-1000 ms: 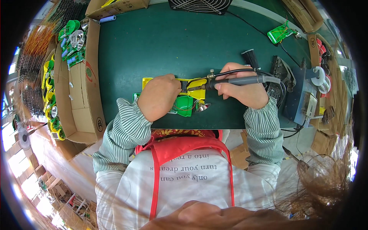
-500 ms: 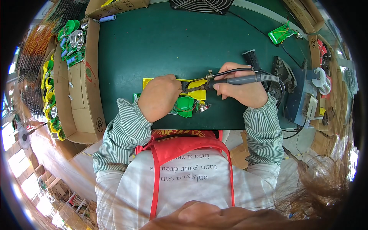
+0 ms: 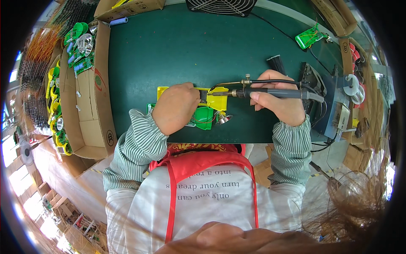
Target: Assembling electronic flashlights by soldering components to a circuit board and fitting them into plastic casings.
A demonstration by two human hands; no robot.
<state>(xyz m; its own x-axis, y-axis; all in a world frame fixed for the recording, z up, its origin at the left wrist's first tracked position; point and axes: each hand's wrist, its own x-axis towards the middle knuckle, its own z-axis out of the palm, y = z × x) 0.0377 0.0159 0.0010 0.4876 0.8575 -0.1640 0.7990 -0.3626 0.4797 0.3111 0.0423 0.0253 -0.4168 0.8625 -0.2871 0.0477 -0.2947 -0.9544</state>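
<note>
My right hand (image 3: pixel 279 99) grips a soldering iron (image 3: pixel 272 92) with a grey handle and a thin curved feed tube fixed along it. The iron's tip is over a yellow plastic casing (image 3: pixel 219 101), close to a black piece (image 3: pixel 203 96) set inside it. My left hand (image 3: pixel 175 108) is closed on the left part of this casing, its fingertips at the black piece; the hand hides much of both. Nearer me lies a green casing (image 3: pixel 204 118), partly under my left hand. Thin wires run from it to a small shiny lamp reflector (image 3: pixel 224 119).
On the left stands a cardboard box (image 3: pixel 89 122) with green lamp parts; yellow parts (image 3: pixel 54 106) lie beyond it. At right are a solder spool (image 3: pixel 354 85) and a blue soldering station (image 3: pixel 327 101). A fan (image 3: pixel 222 6) and a green circuit assembly (image 3: pixel 308 38) sit farther back.
My right hand has moved right with the soldering iron, drawing its tip a little back and levelling the handle. My left hand and the casings have stayed in place.
</note>
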